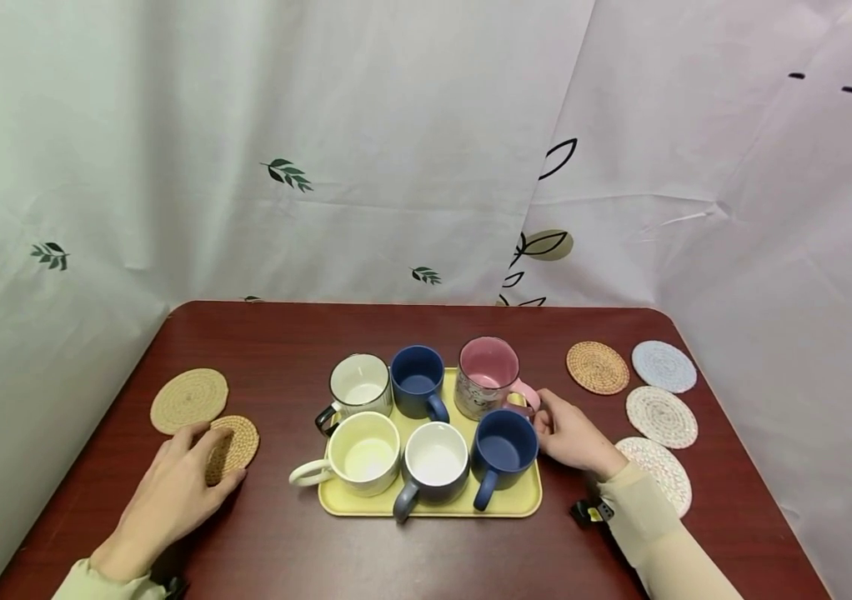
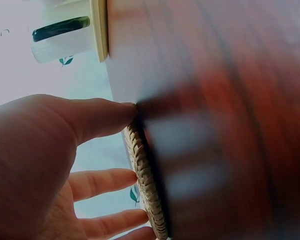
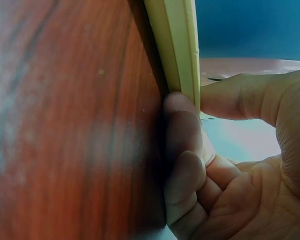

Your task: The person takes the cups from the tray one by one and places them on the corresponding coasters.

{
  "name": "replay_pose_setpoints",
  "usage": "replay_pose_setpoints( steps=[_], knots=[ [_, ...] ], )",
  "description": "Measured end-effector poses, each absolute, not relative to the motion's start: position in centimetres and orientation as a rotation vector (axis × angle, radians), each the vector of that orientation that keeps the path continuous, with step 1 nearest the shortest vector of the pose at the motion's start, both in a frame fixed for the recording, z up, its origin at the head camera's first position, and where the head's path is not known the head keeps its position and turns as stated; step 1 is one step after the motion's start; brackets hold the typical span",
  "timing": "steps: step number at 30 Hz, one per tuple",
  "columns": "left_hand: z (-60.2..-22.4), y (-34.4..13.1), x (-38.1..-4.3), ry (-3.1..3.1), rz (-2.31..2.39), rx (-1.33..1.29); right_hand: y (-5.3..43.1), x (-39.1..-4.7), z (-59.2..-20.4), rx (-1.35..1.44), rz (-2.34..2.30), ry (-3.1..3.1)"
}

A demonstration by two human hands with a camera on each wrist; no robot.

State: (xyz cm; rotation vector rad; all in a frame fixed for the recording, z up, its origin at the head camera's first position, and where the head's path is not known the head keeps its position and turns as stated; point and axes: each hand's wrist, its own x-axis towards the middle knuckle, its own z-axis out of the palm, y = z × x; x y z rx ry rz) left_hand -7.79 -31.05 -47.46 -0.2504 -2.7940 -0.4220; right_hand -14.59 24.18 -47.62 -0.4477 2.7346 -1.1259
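Note:
A yellow tray [image 1: 336, 506] carries several mugs in two rows. My right hand [image 1: 572, 433] pinches the tray's right edge; in the right wrist view the thumb lies on the rim [image 3: 182, 45] and curled fingers tuck beneath it. Close to that hand are a pink mug [image 1: 488, 371] and a blue mug [image 1: 504, 450]. On the left, my left hand [image 1: 174, 492] rests over a small tan woven coaster [image 1: 242, 442]. Its fairly straight fingertips touch the coaster [image 2: 145, 180] and the thumb tip is by its edge in the left wrist view.
A larger beige coaster [image 1: 189, 400] lies beyond the left hand. On the right lie an orange-brown coaster [image 1: 597, 367], a pale blue one [image 1: 664, 366] and two whitish ones [image 1: 661, 416]. White cloth [image 1: 396, 125] hangs behind the dark red table [image 1: 283, 550].

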Motion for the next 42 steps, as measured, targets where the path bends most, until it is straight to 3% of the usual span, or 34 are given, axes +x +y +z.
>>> replay_pose_setpoints(
  steps=[16,42],
  knots=[
    [-47.0,-29.7,-10.3,-2.794,-0.412,-0.349,24.2,-14.5,-47.5,-0.468,-1.135,2.731],
    [-45.1,-25.5,-21.0,-3.104,-0.405,-0.412,24.2,-14.6,-47.6,-0.461,-1.117,2.736]
  ],
)
